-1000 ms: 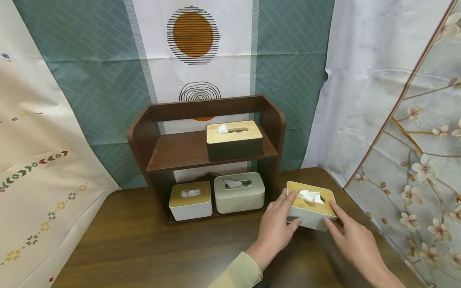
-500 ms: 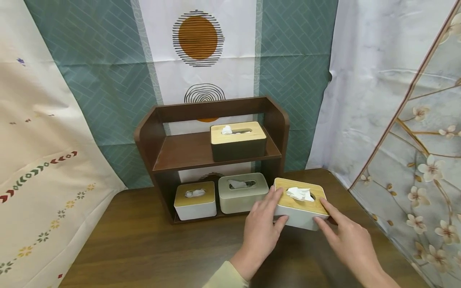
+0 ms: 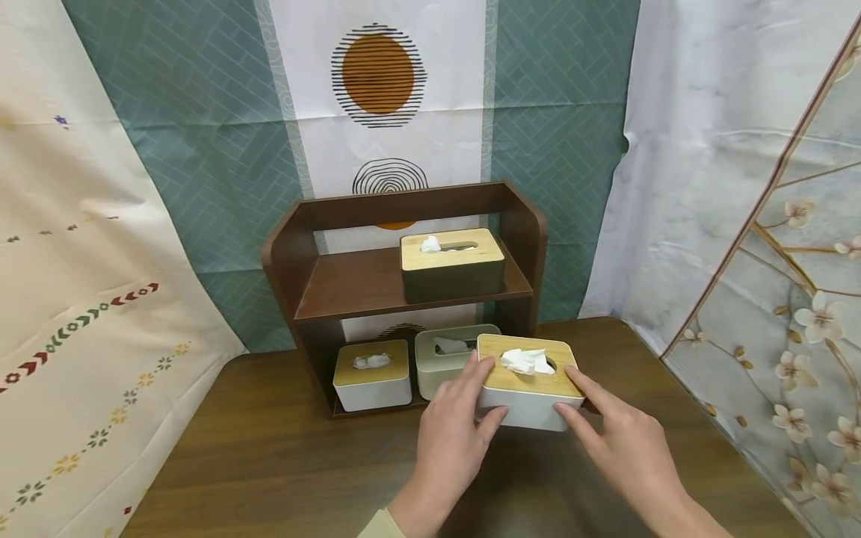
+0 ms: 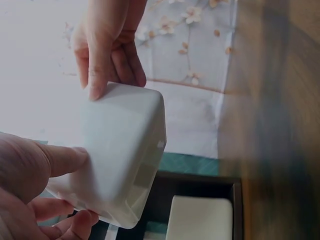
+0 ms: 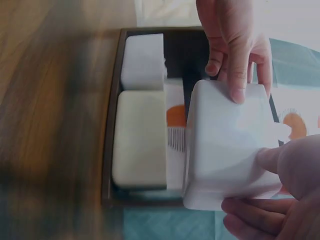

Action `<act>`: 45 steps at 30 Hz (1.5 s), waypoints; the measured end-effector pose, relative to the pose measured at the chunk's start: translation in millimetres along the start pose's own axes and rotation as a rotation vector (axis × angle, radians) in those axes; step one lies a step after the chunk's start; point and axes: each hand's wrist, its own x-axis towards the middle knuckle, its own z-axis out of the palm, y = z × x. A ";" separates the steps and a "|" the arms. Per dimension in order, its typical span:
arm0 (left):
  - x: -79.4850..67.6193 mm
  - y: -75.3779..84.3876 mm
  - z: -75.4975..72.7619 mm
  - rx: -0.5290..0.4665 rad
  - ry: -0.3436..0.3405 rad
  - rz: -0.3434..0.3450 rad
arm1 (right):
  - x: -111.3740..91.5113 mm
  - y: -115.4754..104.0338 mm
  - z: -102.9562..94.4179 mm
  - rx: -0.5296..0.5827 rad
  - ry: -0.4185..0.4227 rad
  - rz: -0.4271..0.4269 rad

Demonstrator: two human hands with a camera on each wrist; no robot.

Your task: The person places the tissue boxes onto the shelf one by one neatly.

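Observation:
Both hands hold a white tissue box point(image 3: 531, 409) with a bamboo lid, a tuft of tissue poking from its slot. My left hand point(image 3: 456, 430) grips its left end and my right hand point(image 3: 615, 433) its right end, thumbs on the front side. In the wrist views the box's white side point(image 4: 117, 142) faces the camera, raised off the table. Behind it, in the head view, a grey-green tissue box point(image 3: 437, 366) on the lower shelf is partly covered. Left of that one stands a smaller white tissue box point(image 3: 373, 388) with a wooden lid.
A dark brown two-tier shelf point(image 3: 350, 288) stands at the back of the wooden table point(image 3: 282, 478). On its upper tier, toward the right, sits a black tissue box point(image 3: 454, 280) with a light wooden lid. Patterned curtains point(image 3: 713, 187) hang behind and at both sides.
Both hands have carried the white tissue box leftward from the table's right side, and it now overlaps the grey-green box in the head view. The head view has swung slightly left.

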 end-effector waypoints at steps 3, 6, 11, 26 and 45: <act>-3.1 -5.0 -11.6 0.009 0.026 -0.017 | 5.3 -9.9 5.2 0.014 0.005 -0.032; -6.3 -9.8 -23.1 0.011 0.046 -0.040 | 10.5 -19.7 10.3 0.032 0.019 -0.072; -11.9 -18.4 -42.5 0.018 0.063 -0.086 | 18.7 -36.7 18.4 0.071 0.019 -0.119; -30.7 -44.8 -105.5 0.121 0.138 -0.134 | 38.3 -86.8 41.5 0.226 0.023 -0.249; -17.0 -63.1 -166.5 0.093 0.243 -0.144 | 80.2 -136.1 61.4 0.314 0.064 -0.361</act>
